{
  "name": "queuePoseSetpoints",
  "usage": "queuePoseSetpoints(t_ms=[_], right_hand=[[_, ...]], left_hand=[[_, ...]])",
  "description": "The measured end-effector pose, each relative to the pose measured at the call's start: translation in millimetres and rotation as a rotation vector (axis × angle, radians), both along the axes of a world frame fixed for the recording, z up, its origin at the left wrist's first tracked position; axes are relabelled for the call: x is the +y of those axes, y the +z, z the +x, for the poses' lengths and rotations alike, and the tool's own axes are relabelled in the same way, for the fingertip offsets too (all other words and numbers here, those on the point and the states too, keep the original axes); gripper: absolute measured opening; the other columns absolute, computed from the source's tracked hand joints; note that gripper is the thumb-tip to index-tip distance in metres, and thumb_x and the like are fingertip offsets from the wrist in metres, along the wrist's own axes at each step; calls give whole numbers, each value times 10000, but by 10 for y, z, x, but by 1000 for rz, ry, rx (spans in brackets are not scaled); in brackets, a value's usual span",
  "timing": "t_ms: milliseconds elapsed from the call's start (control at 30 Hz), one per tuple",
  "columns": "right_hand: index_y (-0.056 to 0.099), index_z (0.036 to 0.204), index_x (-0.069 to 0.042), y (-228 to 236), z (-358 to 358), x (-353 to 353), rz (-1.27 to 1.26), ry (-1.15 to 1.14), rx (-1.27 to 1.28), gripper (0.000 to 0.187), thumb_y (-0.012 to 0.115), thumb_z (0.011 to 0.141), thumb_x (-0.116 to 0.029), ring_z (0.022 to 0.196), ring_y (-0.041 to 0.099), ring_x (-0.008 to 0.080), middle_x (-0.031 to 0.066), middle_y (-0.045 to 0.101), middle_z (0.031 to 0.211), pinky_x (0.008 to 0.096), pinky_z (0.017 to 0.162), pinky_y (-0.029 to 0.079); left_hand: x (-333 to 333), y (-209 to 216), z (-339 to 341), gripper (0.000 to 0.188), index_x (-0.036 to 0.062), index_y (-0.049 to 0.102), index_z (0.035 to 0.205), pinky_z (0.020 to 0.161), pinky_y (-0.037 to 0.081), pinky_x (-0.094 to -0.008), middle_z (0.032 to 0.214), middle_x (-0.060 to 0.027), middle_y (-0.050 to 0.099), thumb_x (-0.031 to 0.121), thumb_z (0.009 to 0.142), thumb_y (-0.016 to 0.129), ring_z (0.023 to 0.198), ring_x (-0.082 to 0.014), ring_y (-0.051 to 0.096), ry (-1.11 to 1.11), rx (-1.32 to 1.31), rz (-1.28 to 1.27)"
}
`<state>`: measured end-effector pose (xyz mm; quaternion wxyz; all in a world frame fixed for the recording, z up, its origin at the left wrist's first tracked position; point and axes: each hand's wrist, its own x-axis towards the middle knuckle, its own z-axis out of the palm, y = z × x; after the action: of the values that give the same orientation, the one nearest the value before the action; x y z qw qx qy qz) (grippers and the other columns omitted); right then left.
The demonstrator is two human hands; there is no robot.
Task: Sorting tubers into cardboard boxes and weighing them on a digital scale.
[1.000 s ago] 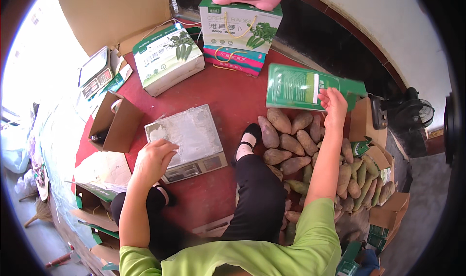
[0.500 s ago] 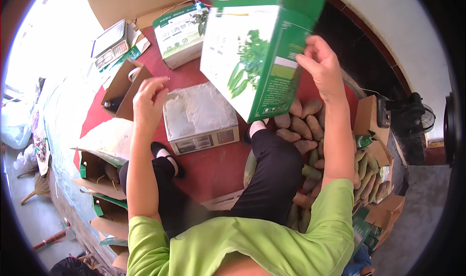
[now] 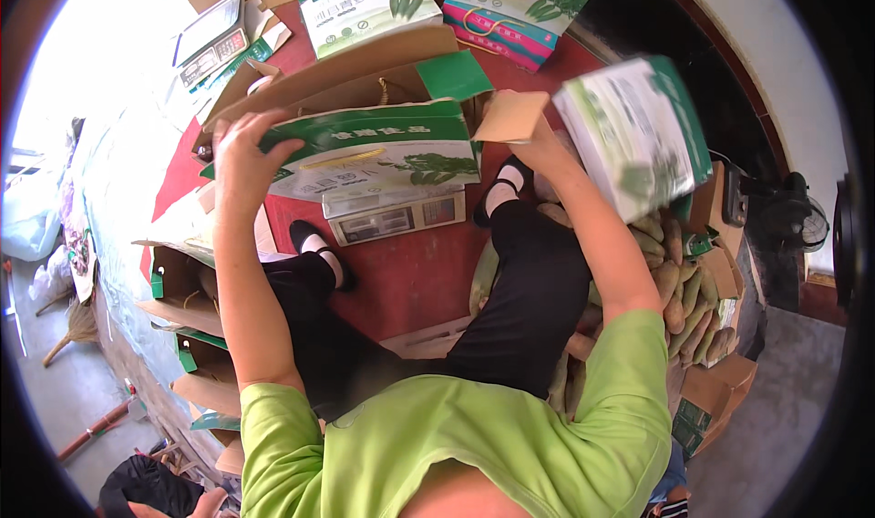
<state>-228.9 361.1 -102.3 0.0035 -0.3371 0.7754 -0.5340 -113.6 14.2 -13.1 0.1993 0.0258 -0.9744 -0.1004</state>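
An open green-and-white printed carton (image 3: 365,167) with its top flaps up and cord handles is over a low white-sided box (image 3: 401,222) in front of me. My left hand (image 3: 239,158) is closed on the carton's left end, thumb on the near side. At the right end, my right hand (image 3: 550,149) grips the carton; its fingers are mostly hidden behind a brown flap (image 3: 512,117). Outside my right forearm, a closed green-and-white carton (image 3: 629,139) is tilted and blurred by motion, over a pile of long green and brownish root vegetables (image 3: 688,304).
At the back stand a printed carton (image 3: 369,12) and another with cord handles (image 3: 519,3) on a pink-and-blue one (image 3: 501,39). A scale (image 3: 210,44) is at the far left. Open cartons (image 3: 187,285) are stacked beside my left leg. A small fan (image 3: 793,222) stands right.
The raised closed carton has left my right hand and moved right and down. Both hands are now at the ends of an open carton, brought over the low box.
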Motion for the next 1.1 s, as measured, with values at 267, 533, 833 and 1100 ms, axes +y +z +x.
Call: queuePoseSetpoints(t_ms=[267, 533, 833, 1100], right_hand=[[584, 994, -61, 60, 43, 218, 836, -226, -76, 224, 647, 817, -182, 861, 605, 221, 91, 619, 982, 339, 705, 498], [563, 1151, -88, -212, 134, 478, 158, -322, -777, 342, 599, 879, -292, 877, 582, 122, 29, 619, 994, 273, 662, 494], [576, 1143, -55, -456, 259, 810, 15, -375, -784, 310, 625, 844, -121, 848, 594, 113, 25, 623, 988, 259, 673, 487], [596, 1123, -42, -1231, 951, 1588, 57, -695, -805, 267, 588, 866, -113, 714, 567, 93, 24, 625, 889, 242, 595, 458]], left_hand=[[365, 23, 40, 401, 74, 622, 1095, 778, 473, -358, 968, -102, 629, 59, 704, 709, 900, -280, 623, -57, -272, 158], [632, -19, -17, 131, 86, 667, 881, 735, 464, -408, 853, -81, 585, 139, 761, 669, 851, -312, 593, -51, -378, -86], [664, -89, -24, 186, 16, 631, 909, 692, 445, -398, 884, -117, 573, 112, 755, 674, 811, -332, 590, -62, -305, -77], [600, -119, -21, 201, 22, 642, 944, 709, 450, -381, 884, -117, 586, 81, 754, 667, 814, -324, 590, -68, -331, 34]])
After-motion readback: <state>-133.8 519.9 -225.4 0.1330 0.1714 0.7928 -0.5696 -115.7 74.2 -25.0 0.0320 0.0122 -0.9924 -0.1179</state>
